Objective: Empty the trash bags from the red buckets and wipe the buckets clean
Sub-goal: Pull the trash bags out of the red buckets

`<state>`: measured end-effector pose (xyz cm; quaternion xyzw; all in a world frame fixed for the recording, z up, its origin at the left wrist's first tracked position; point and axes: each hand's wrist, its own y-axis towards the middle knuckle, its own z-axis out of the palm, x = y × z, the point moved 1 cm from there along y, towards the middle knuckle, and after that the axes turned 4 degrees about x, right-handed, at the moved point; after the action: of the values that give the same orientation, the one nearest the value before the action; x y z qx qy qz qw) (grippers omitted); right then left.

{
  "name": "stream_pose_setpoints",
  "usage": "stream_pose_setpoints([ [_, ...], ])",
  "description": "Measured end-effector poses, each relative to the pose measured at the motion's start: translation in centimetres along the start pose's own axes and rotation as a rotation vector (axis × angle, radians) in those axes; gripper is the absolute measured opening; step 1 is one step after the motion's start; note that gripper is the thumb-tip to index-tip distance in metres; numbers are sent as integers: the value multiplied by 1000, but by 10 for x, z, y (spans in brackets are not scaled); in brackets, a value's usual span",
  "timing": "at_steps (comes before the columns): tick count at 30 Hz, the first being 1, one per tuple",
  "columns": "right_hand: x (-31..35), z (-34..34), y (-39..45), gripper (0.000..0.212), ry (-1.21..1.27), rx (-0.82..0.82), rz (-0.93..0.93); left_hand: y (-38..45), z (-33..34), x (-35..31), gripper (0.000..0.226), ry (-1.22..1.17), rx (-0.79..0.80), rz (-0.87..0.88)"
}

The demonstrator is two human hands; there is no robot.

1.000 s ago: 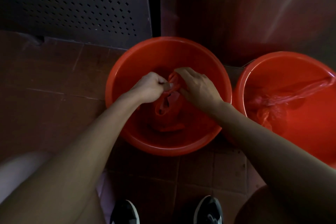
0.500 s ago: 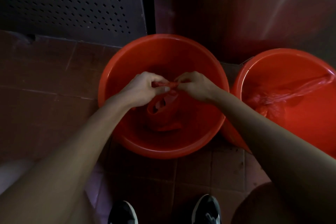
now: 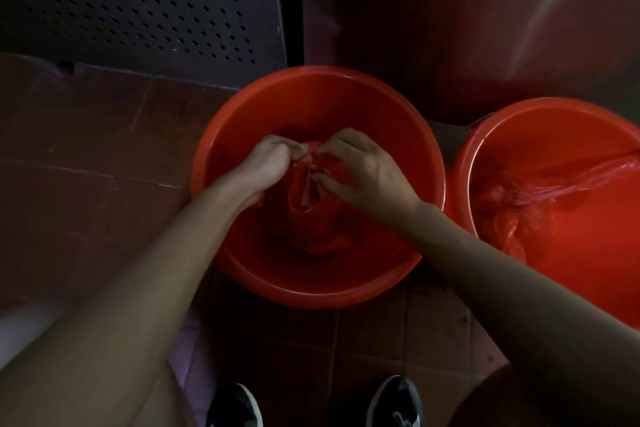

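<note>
Two red buckets stand on the dark tiled floor. Inside the left red bucket [image 3: 311, 87] hangs a red trash bag [image 3: 311, 218], gathered at its top. My left hand [image 3: 268, 163] is closed on the bag's top from the left. From the right, my right hand [image 3: 363, 170] pinches the same gathered top with its fingertips. The two hands almost touch over the bucket's middle. The right red bucket [image 3: 519, 125] holds a second, crumpled red trash bag [image 3: 512, 204], with a stretched strand running to the frame's right edge.
A dark perforated metal panel [image 3: 138, 0] and a dark wall [image 3: 467, 17] stand right behind the buckets. My two black shoes [image 3: 235, 406] are at the bottom edge, close to the left bucket. A pale object [image 3: 24, 326] lies at the lower left.
Both hands have stayed on the bag's top, working it between the fingers. My right hand's fingers spread and shifted slightly over the bag. The view drifted a little.
</note>
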<state>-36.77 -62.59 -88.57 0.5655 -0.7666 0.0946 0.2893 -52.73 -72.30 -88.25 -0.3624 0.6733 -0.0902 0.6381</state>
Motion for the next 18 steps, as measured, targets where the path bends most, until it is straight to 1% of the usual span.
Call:
stream_pose_setpoints([
  [3, -1, 7, -1, 30, -46, 27, 12, -2, 2, 0, 22, -109, 21, -14],
  [6, -5, 8, -1, 20, -77, 27, -11, -4, 0, -1, 23, -135, 26, -22],
  [9, -5, 6, -1, 15, -55, 17, -18, -4, -3, 1, 17, -82, 26, -6],
  [13, -7, 1, -6, 12, 50, -13, 4, -5, -7, 3, 14, 17, 38, 60],
  [18, -4, -3, -9, 6, 219, -83, 58, -9, -13, 3, 6, 81, -49, 164],
])
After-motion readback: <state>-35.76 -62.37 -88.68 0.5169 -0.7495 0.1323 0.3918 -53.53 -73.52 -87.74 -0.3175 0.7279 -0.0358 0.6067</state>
